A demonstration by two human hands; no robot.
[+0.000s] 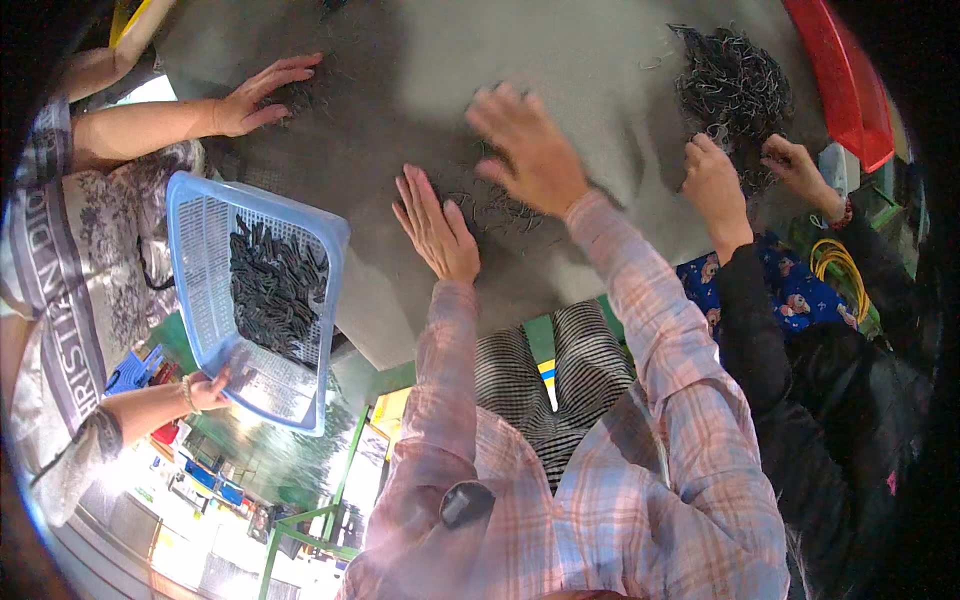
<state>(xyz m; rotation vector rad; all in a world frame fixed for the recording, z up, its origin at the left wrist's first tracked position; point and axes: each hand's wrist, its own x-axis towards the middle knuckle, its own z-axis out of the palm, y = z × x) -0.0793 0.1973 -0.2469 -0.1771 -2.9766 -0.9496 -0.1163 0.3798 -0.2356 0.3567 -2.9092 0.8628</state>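
Note:
My left hand [437,225] is held flat over the grey table [420,130], fingers stretched out and the thumb apart. Further forward and to the right, my right hand [530,150] is spread too, slightly smeared by motion. Neither hand grips anything. Between and below them lies a loose scatter of thin, dark, curly scraps [505,210], partly hidden by my right hand and wrist. Whether my palms touch the tabletop I cannot tell.
At left, a co-worker's hand [215,390] holds a blue plastic basket [185,270] of short dark pieces [275,290]; their other hand [262,97] reaches over the table. At right, another person's hands [718,185] work by a dark tangled pile [735,85], near a red bin [845,80].

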